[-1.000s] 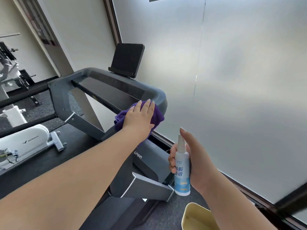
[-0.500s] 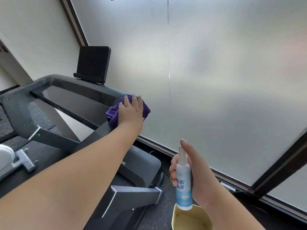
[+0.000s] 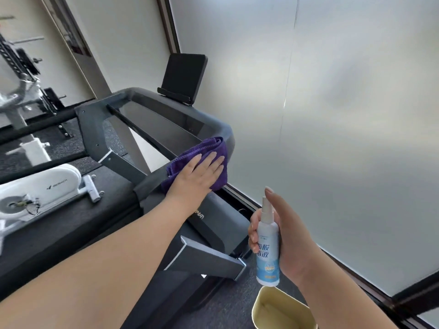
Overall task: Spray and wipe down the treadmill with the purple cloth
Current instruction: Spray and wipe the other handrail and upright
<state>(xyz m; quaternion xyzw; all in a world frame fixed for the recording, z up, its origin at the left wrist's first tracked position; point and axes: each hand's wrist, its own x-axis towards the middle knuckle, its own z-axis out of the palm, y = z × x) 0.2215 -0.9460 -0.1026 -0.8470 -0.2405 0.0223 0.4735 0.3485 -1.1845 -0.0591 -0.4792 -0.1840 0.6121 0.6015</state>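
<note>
Frosted window panels (image 3: 332, 115) close off the right side of this gym room, with dark speckled flooring beneath. Nearest the camera, at the bottom edge, sits one pale yellow bin (image 3: 282, 312), open-topped, just below the bottle. Above it the right hand (image 3: 285, 238) wraps its fingers around one white spray bottle (image 3: 267, 245) with a blue label, held upright with the forefinger raised over the nozzle, probably so another squirt can be given without regripping. It is clear of the machine, so I judge spraying is paused while wiping goes on.

Further out, the left hand (image 3: 197, 174) lies flat, fingers straight and together, pressing the one purple cloth (image 3: 206, 150) onto the right-hand corner of the treadmill (image 3: 152, 110) handrail frame, where the side rail bends into the front bar. A flat palm spreads pressure over the bunched cloth (a sensible way to rub a rounded rail). The long front bar and the left rail look like they still want covering, though wetness cannot be read from here.

Beyond, one black screen (image 3: 183, 78) stands upright on the console ledge. Off to the left are a white exercise machine (image 3: 40, 186) and, farther back, a weight rack (image 3: 16, 58)
</note>
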